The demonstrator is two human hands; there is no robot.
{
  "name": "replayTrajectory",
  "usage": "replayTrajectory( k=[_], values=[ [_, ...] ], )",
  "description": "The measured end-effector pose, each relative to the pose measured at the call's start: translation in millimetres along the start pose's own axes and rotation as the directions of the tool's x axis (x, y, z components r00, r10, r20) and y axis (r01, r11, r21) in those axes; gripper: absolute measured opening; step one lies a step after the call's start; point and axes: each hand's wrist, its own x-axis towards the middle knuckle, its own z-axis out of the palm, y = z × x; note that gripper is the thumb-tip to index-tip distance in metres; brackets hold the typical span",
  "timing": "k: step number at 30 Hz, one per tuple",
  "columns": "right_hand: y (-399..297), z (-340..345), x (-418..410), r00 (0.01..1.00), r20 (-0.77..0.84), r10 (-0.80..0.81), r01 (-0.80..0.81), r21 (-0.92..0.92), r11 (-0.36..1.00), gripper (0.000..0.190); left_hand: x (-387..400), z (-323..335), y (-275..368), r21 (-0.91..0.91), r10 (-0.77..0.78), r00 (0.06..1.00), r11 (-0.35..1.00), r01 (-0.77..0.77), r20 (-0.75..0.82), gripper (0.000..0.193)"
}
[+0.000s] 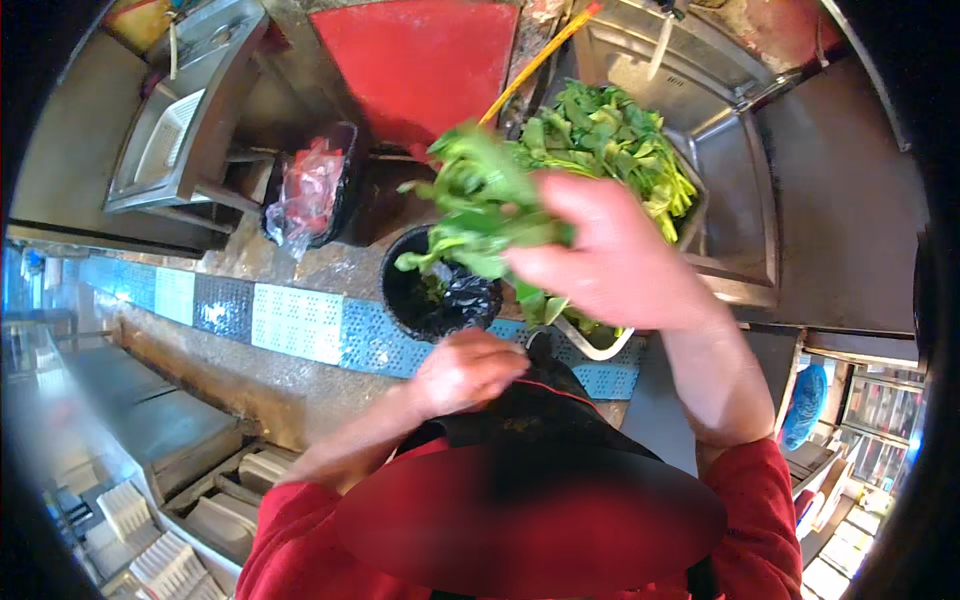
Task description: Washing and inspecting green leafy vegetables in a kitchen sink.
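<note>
My right hand (611, 255) grips a bunch of leafy greens (480, 195), blurred and held up above a round black bin. The bin (394, 289) has a black plastic liner (469, 292) and some dark green scraps inside. Close to the bin's near rim, my left hand (472, 369) has its fingers curled in, with nothing visible in them. A larger heap of leafy greens (600, 135) lies at the sink's left side, partly behind my right hand. Below that hand, a container with a pale rim (600, 351) shows more leaves; the hand hides much of it.
A stainless steel sink (731, 202) stands at the right. To the left, a black bin (349, 161) holds red and clear plastic bags (311, 187). A yellow stick (540, 64) leans near a red panel (416, 67). Blue and white perforated mats (296, 319) cover the floor.
</note>
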Motion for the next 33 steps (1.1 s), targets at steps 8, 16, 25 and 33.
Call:
replayTrajectory(
  k=[8, 16, 25, 33],
  values=[
    [134, 190, 29, 0.999, 0.051, 0.018, 0.037, -0.886, 0.462, 0.036, -162, 8, -69, 0.164, -0.895, 0.425, 0.443, 0.882, 0.131, 0.03],
    [106, 95, -49, 0.998, 0.062, -0.019, 0.03, -0.18, 0.983, 0.014, -132, -1, -107, 0.041, -0.845, 0.534, 0.535, 0.844, 0.034, 0.026],
    [191, -50, -86, 0.804, -0.594, -0.021, -0.468, -0.655, 0.593, 0.027, 18, -11, -98, 0.015, -0.537, 0.832, 0.839, 0.544, -0.142, 0.019],
    [157, -84, -69, 0.682, -0.729, 0.064, -0.305, -0.204, 0.93, 0.018, 62, 1, -73, 0.12, -0.529, 0.826, 0.848, 0.516, 0.193, 0.019]
  ],
)
